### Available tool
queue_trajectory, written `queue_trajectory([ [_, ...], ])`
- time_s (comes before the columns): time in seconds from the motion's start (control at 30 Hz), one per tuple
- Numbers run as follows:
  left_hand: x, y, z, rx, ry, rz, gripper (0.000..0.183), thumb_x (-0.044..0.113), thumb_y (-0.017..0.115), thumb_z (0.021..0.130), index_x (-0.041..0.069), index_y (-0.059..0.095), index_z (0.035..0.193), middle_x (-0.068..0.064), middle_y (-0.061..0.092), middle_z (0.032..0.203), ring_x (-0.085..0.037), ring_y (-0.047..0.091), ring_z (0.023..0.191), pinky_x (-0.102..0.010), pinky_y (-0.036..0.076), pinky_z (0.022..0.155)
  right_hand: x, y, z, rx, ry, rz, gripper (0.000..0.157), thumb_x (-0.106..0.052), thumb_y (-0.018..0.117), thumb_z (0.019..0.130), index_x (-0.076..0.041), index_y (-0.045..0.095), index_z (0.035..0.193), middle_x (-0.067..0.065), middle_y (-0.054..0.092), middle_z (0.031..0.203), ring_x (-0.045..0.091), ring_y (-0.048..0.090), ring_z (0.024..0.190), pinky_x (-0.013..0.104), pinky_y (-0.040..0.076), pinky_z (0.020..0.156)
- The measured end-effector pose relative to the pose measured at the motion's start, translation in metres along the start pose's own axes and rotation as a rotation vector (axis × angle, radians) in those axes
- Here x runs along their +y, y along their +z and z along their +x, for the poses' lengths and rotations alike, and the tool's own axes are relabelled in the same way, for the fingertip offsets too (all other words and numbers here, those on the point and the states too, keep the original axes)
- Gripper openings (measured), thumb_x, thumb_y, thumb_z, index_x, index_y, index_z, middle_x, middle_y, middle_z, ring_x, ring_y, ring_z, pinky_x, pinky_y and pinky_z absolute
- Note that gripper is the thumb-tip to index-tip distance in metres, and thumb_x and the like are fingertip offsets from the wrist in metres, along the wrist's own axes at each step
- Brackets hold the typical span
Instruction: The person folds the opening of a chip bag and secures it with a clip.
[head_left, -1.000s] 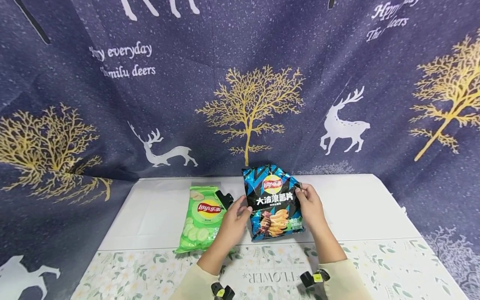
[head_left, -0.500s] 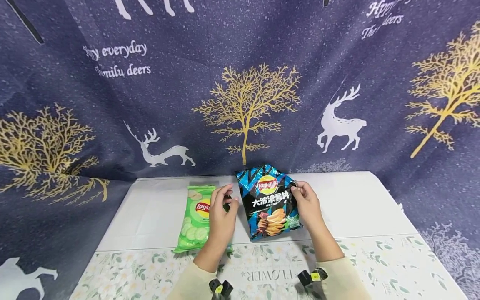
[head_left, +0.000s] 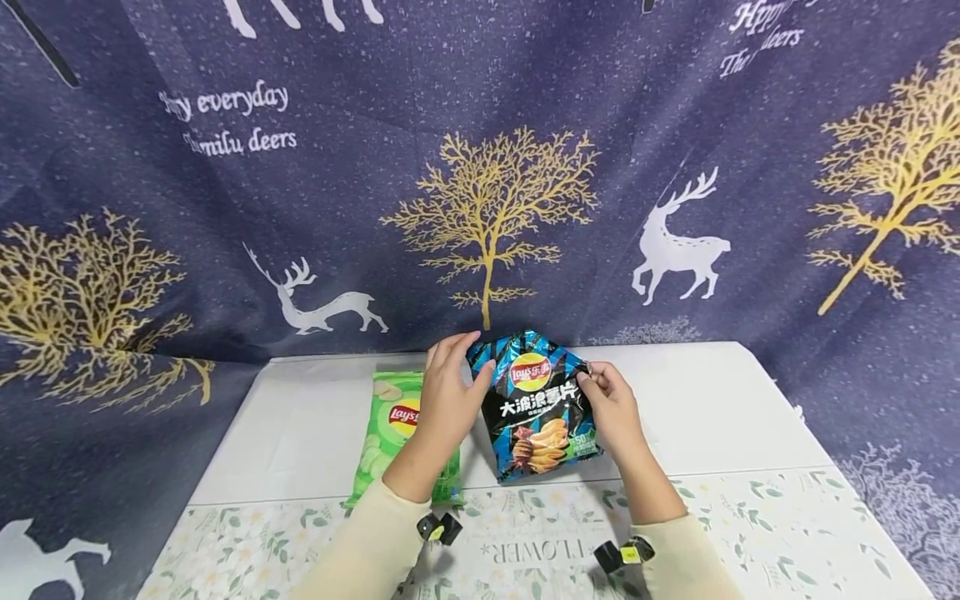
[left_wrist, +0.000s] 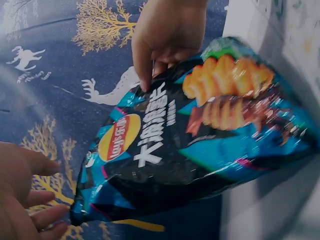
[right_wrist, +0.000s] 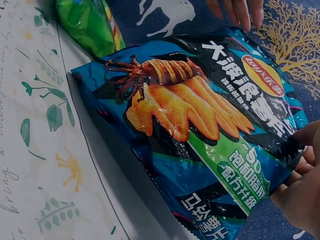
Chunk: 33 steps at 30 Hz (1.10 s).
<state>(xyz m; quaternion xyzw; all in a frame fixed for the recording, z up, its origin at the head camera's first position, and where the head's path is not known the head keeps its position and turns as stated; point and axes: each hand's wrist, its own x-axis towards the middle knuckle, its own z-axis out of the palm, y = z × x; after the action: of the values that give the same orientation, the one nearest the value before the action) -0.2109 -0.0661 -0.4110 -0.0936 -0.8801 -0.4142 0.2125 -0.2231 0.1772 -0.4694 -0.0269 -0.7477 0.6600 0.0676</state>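
Note:
A blue-black Lay's chip bag (head_left: 536, 408) stands tilted on the table, its printed front towards me. My right hand (head_left: 618, 408) pinches its right edge between thumb and fingers, as the right wrist view also shows along the bag's side (right_wrist: 190, 115). At the bag's upper left corner is my left hand (head_left: 450, 387), thumb and fingers spread to either side of that corner. In the left wrist view, the fingers of the left hand (left_wrist: 25, 185) look loose, right at the corner. A green Lay's chip bag (head_left: 375, 450) lies behind the left forearm, which partly covers it.
Under the bags is a white table (head_left: 697, 417) with a floral mat (head_left: 750, 533) along its front. A dark blue cloth (head_left: 337, 208) with deer and trees hangs just behind the table. Small black devices (head_left: 624, 553) are strapped to both wrists.
My left hand has left the blue-black bag's left side, swung out over the green bag, then risen to the upper left corner. The blue-black bag has tilted slightly left, the right hand still pinching it.

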Motion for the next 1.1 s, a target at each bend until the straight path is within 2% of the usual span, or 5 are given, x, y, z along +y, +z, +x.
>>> queue_trajectory([
  [0.17,0.01,-0.001,0.011,-0.064,0.02,0.071,0.046,0.031,0.069,0.098,0.015,0.06,0.14,-0.007,0.06,0.14,-0.03,0.049,0.135,-0.055,0.038,0.112,-0.005,0.002,-0.002,0.003,-0.025,0.031,0.025,-0.02,0.06,0.103,0.002,0.058,0.114,-0.004,0.062,0.083,0.008,0.06,0.078,0.021,0.051,0.072],
  [0.33,0.016,0.002,0.017,-0.09,0.063,0.137,0.042,0.033,0.069,0.097,0.016,0.065,0.135,-0.006,0.066,0.133,-0.03,0.057,0.127,-0.054,0.041,0.107,-0.005,0.003,-0.003,0.009,-0.044,0.027,0.024,-0.019,0.062,0.102,0.002,0.06,0.113,-0.005,0.062,0.083,0.008,0.06,0.078,0.02,0.051,0.073],
  [0.63,0.021,0.006,0.027,-0.144,0.114,0.231,0.038,0.038,0.07,0.096,0.016,0.07,0.126,-0.006,0.073,0.124,-0.028,0.065,0.122,-0.055,0.039,0.112,-0.003,0.001,-0.002,-0.004,-0.096,-0.005,0.023,-0.02,0.063,0.101,0.0,0.061,0.112,-0.007,0.058,0.081,0.006,0.059,0.081,0.018,0.048,0.078],
  [1.1,0.022,0.007,0.028,-0.132,0.106,0.15,0.027,0.031,0.074,0.093,0.014,0.074,0.114,-0.005,0.075,0.115,-0.024,0.072,0.101,-0.052,0.044,0.105,-0.008,0.0,-0.006,-0.013,-0.099,-0.016,0.024,-0.021,0.065,0.1,0.0,0.062,0.112,-0.007,0.059,0.083,0.007,0.058,0.084,0.018,0.05,0.08],
])
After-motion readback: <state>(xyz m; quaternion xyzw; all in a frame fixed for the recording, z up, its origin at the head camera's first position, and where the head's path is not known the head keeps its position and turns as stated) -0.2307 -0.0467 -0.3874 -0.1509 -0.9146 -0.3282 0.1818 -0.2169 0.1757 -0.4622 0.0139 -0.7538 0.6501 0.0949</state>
